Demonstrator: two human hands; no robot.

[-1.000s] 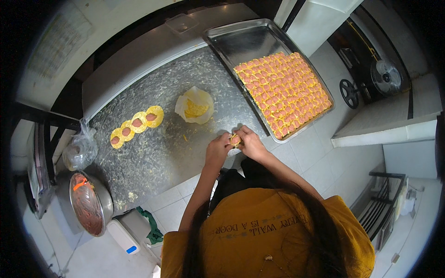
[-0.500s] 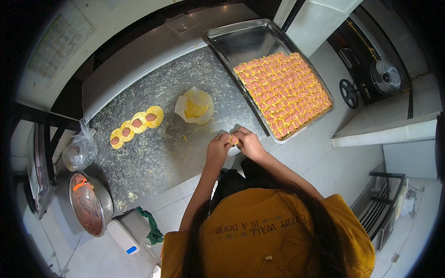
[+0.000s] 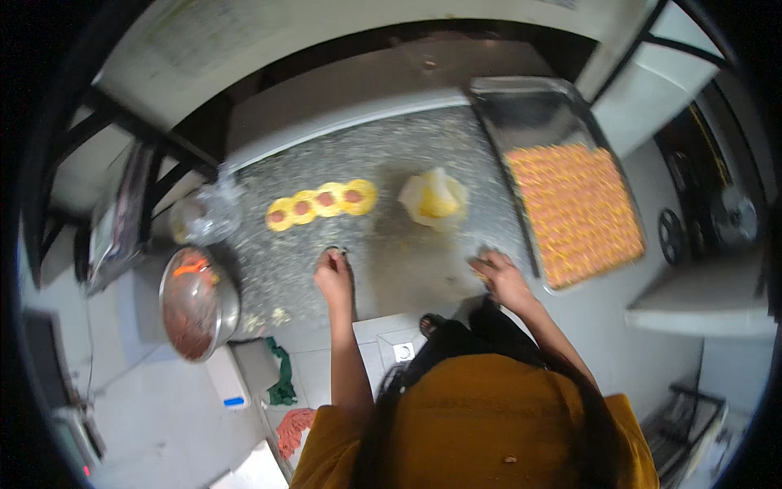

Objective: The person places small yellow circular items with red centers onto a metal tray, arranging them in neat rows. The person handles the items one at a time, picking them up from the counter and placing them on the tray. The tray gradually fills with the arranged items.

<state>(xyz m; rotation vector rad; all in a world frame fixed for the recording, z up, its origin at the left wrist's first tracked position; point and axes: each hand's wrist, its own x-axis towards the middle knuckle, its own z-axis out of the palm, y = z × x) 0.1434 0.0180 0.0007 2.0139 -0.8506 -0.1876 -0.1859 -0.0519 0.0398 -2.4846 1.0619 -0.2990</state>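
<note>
My left hand (image 3: 333, 279) is over the near side of the grey worktop, fingers pinched together; whether anything small is between them I cannot make out. My right hand (image 3: 503, 281), further right at the worktop's near edge, has its fingers curled round a small yellowish dumpling (image 3: 480, 276), blurred and partly hidden. Beyond my left hand lies a row of several overlapping round yellow wrappers (image 3: 368, 189), each with a lump of pink filling (image 3: 327, 199). A stack of yellow wrappers (image 3: 438, 200) sits in a whitish crumpled liner between the row and the tray.
On the right, a metal tray (image 3: 521, 114) carries tight rows of pink-topped yellow dumplings (image 3: 574, 212). A steel bowl (image 3: 229, 314) of pink filling with an orange tool (image 3: 191, 267) stands at the left. Behind it is a clear plastic bag (image 3: 204, 213). Cloths (image 3: 282, 375) hang below.
My hands have parted: the left moved left toward the wrapper row, while the right keeps the dumpling near the tray side. The whole view has shifted, and now blurs.
</note>
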